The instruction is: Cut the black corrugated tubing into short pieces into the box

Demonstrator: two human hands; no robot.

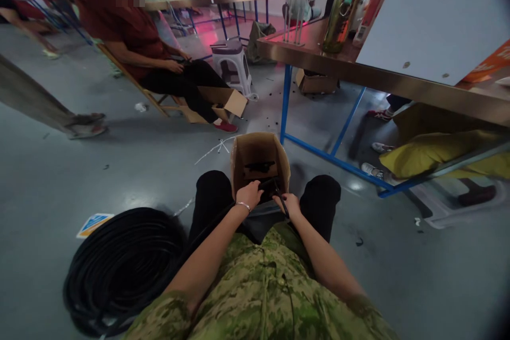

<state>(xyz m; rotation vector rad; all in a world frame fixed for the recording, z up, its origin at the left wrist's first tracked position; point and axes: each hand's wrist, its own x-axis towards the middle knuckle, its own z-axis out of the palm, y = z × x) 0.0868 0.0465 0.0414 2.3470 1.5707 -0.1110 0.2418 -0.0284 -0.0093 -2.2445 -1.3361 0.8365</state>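
Observation:
My left hand (249, 194) is closed round a black cable (268, 183) just in front of an open cardboard box (258, 150) that stands on the floor between my knees. My right hand (291, 205) is closed on a black tool or cable end that I cannot make out. The cable runs back past my left thigh to a big black coil (119, 268) lying on the floor at my left. Dark pieces lie inside the box.
A metal table (358, 71) with blue legs stands at right, with bottles and a white board on it. A seated person in a red top (131, 32) works at the left behind another cardboard box (227, 102). A white stool (233, 64) stands further back.

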